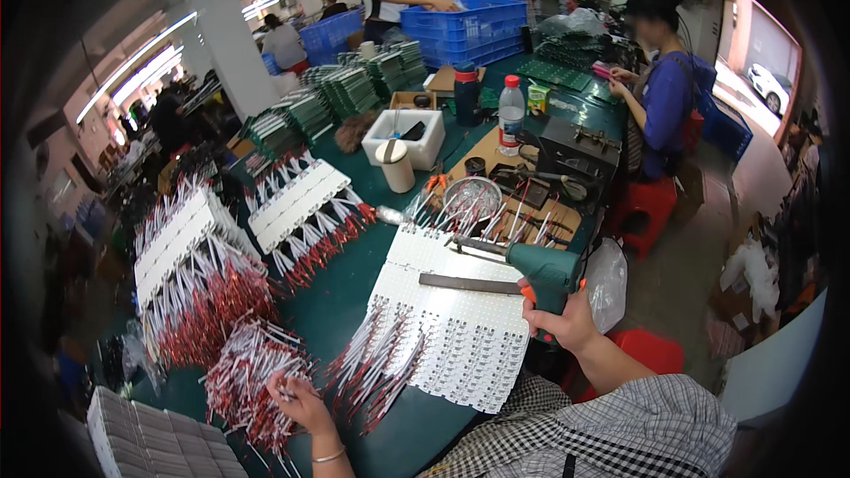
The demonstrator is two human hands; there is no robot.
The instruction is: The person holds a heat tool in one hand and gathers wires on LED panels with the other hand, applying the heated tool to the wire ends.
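My right hand (571, 323) is closed round the handle of a green soldering gun (542, 267) with an orange trigger. Its thin tip points left above a white sheet of LED circuit boards (474, 336). White and red wires (376, 350) hang from the sheet's left part, while rows of pads on the right part are bare. Across the sheet lies a dark flat metal bar (469, 283). My left hand (304, 405), a bangle at its wrist, pinches at the edge of a heap of loose red-and-white wires (252, 363); its fingertips seem closed on a wire.
Wired white boards (190, 243) are stacked at left, with another wired board (299, 199) beside them. Behind stand a white foam box (416, 134), a bottle (511, 115) and stacks of green boards (341, 88). Co-workers are at the far side and right, near a red stool (645, 212).
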